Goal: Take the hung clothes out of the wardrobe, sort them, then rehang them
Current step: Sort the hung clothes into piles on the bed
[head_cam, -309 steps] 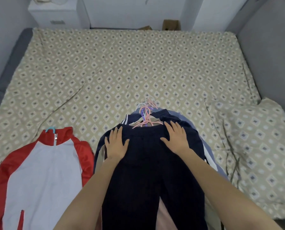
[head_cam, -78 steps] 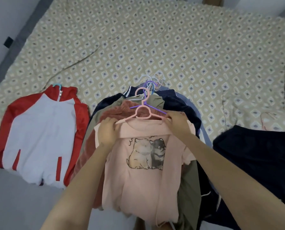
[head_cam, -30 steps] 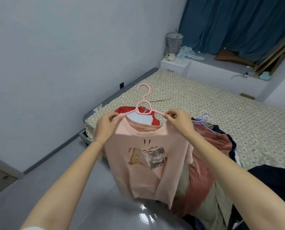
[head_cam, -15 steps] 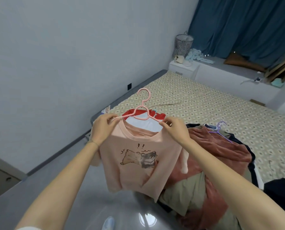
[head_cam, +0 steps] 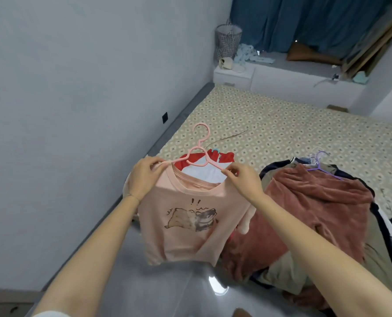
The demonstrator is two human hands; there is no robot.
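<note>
While a pink T-shirt (head_cam: 186, 225) hangs in mid-air just off the near left corner of the bed (head_cam: 282, 124), a person sorts clothes taken from the wardrobe. The step in hand appears to be laying the shirt in its own spot. That should go best with the pink hanger (head_cam: 198, 152) held level and both shoulders seated on it. The shirt can then be lowered flat, hook pointing up the bed, clear of the red-and-white jacket (head_cam: 224, 156) behind it and the heap of clothes (head_cam: 316, 202) along the near edge. The left hand (head_cam: 144, 177) pinches cloth and hanger arm together at one shoulder. The right hand (head_cam: 243, 179) does the same at the other, thumbs and fingertips closed tight.
</note>
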